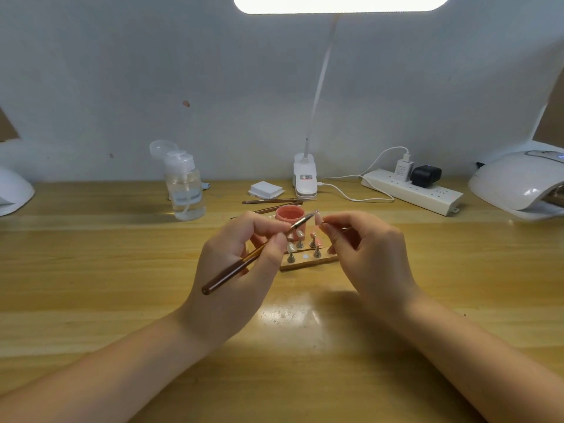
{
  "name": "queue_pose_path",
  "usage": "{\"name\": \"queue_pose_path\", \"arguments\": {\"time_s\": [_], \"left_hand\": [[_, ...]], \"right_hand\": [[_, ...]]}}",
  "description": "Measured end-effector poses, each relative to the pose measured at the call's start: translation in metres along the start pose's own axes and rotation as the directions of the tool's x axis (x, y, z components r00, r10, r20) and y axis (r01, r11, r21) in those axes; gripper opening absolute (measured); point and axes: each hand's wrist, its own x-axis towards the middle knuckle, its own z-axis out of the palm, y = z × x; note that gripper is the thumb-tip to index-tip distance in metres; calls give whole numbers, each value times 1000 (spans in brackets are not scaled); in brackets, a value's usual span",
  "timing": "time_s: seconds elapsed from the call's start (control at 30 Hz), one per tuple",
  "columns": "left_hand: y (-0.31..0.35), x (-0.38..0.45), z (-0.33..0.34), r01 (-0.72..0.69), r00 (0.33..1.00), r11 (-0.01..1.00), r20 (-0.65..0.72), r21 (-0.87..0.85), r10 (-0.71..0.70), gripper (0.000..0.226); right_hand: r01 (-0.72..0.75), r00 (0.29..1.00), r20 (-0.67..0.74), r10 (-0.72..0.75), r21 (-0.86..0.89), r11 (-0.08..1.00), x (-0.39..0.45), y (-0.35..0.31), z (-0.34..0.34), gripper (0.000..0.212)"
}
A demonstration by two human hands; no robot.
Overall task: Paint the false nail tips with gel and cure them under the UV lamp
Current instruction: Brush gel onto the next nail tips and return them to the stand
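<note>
My left hand (241, 254) grips a brush (256, 253). My right hand (366, 251) pinches a nail tip (318, 220) at the bristles. The nail stand (305, 254) sits just beyond both hands.

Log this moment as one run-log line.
step: painting gel | left hand: grip on brush | right hand: grip on nail tip | brush at tip | UV lamp: unused
</note>
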Motion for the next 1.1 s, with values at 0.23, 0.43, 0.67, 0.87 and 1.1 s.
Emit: {"name": "queue_pose_path", "arguments": {"time_s": [0.23, 0.43, 0.67, 0.87, 1.1], "left_hand": [[-1, -1, -2, -10, 999, 1000, 36, 5, 10, 16], [-2, -1, 1, 23, 999, 1000, 25, -12, -23, 10], [-4, -1, 0, 36, 999, 997, -9, -70, -37, 15], [-5, -1, 0, 59, 998, 992, 6, -114, -59, 17], [-7, -1, 2, 111, 993, 979, -9, -168, -114, 19]], "right_hand": [[28, 1000, -3, -28, -33, 999, -1, 1, 1, 15], [18, 1000, -1, -18, -18, 1000, 0, 1, 2, 15], [-111, 993, 48, 106, 137, 984, -1, 3, 3, 14], [-189, 981, 76, 176, 215, 958, -1, 3, 5, 14], [-248, 969, 90, 232, 293, 923, 0, 0, 5, 19]]}}
